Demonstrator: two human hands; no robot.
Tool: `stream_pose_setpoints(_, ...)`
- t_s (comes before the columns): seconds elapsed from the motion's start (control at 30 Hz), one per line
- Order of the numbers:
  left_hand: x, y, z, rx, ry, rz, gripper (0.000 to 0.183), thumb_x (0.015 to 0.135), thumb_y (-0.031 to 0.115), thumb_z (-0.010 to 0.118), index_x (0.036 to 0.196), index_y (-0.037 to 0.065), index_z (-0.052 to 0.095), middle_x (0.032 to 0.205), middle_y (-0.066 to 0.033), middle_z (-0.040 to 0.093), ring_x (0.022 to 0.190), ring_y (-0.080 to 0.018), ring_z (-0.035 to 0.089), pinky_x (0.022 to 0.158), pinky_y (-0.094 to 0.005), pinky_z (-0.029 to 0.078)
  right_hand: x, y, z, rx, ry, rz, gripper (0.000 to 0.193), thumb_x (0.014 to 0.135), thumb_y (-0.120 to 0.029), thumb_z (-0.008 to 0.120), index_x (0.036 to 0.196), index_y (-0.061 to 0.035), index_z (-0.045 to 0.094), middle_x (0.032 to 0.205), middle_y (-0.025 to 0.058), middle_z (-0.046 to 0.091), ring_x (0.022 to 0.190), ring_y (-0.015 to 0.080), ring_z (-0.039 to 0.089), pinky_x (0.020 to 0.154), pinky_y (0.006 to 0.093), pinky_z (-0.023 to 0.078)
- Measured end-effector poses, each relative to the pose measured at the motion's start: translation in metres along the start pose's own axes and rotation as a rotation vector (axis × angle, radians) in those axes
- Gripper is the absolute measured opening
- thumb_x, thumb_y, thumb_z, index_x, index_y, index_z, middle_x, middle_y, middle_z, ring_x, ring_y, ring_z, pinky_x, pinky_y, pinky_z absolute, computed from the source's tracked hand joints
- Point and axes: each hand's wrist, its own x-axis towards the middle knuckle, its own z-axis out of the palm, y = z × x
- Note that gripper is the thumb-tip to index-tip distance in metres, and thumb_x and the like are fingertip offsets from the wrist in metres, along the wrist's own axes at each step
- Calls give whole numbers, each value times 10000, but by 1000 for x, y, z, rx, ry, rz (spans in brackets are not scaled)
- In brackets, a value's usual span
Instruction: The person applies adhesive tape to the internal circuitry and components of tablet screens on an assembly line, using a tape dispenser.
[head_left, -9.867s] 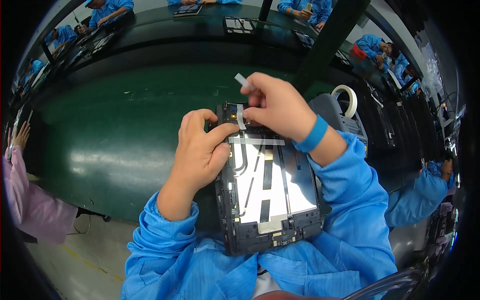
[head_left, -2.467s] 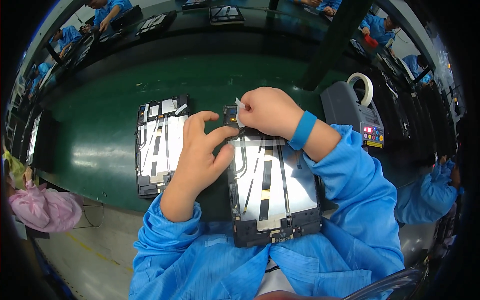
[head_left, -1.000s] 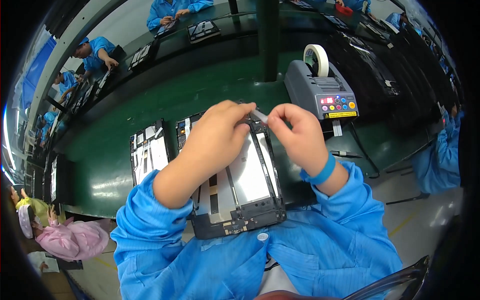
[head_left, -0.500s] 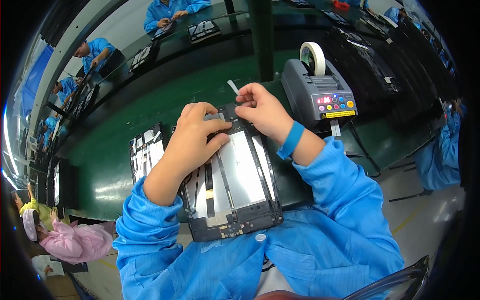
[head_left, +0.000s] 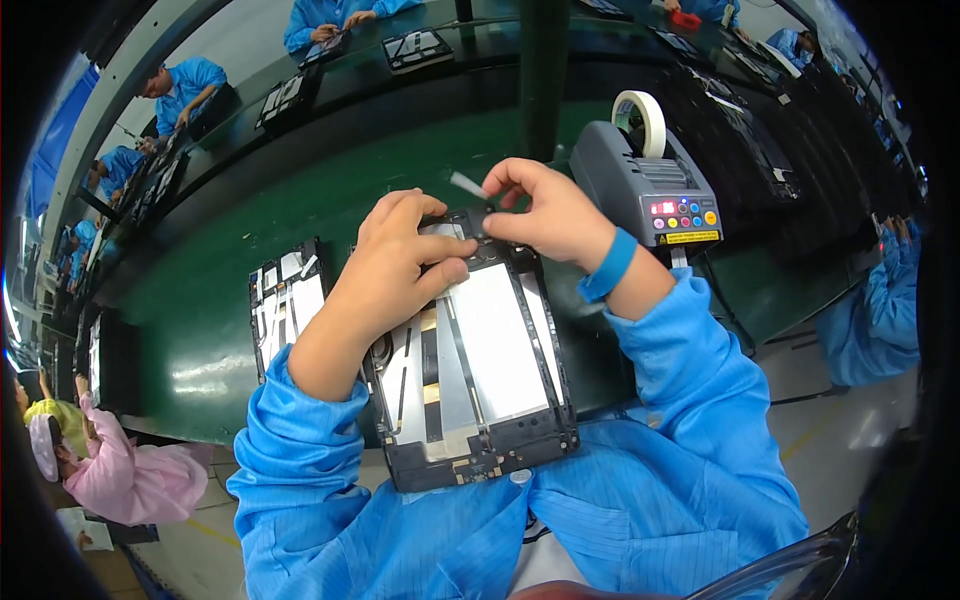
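Now pinching a white strip [head_left: 467,185], a little blurred, in the right hand [head_left: 545,217], pointing it leftward just beyond the far edge of the opened tablet-like device [head_left: 500,345]. Resting the left hand [head_left: 395,260] on that same far end, fingers loosely bent and released, setting thumb and forefinger down near the dark border. Lying in front of the body, this device, silver inside facing up, reaching with its black near end to the near edge of the desk [head_left: 190,350], right by the blue jacket [head_left: 460,545].

Over to the left, spotting a second device [head_left: 290,300], set apart by a band of green, close to the left sleeve [head_left: 300,440]. Farther left, finding wide green room to slide across. On the right, meeting tighter space: coming up against the grey tape dispenser [head_left: 640,185], with a cream roll [head_left: 655,125] on top. Straight ahead, looking over green toward a dark green post [head_left: 543,80].
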Motion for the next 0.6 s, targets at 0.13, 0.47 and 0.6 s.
stream_pose_setpoints(0.13, 4, -8, -1, 3, -50, -35, 153, 718, 166, 698, 865, 141, 730, 1106, -115, 549, 1154, -332, 424, 967, -423, 339, 2, -25, -12, -206, -274, -18, 82, 814, -116, 619, 807, -38, 594, 697, 34, 554, 649, 129, 512, 618, 267, 436)
stream_pose_setpoints(0.47, 23, -16, 4, -90, -74, 18, 121, 672, 92, 721, 792, 112, 717, 1148, -89, 531, 1227, -330, 370, 992, -424, 324, 22, -27, -8, -613, -491, 35, 159, 823, -176, 580, 773, -28, 609, 676, 96, 582, 621, 214, 547, 597, 325, 445)
stream_pose_setpoints(0.6, 25, -16, 6, -211, -60, -52, 155, 630, 23, 721, 759, 108, 709, 1129, -81, 534, 1225, -322, 374, 981, -409, 347, 23, -25, -5, -631, -484, 12, 167, 800, -187, 607, 756, -26, 606, 660, 89, 576, 597, 214, 544, 582, 319, 444)
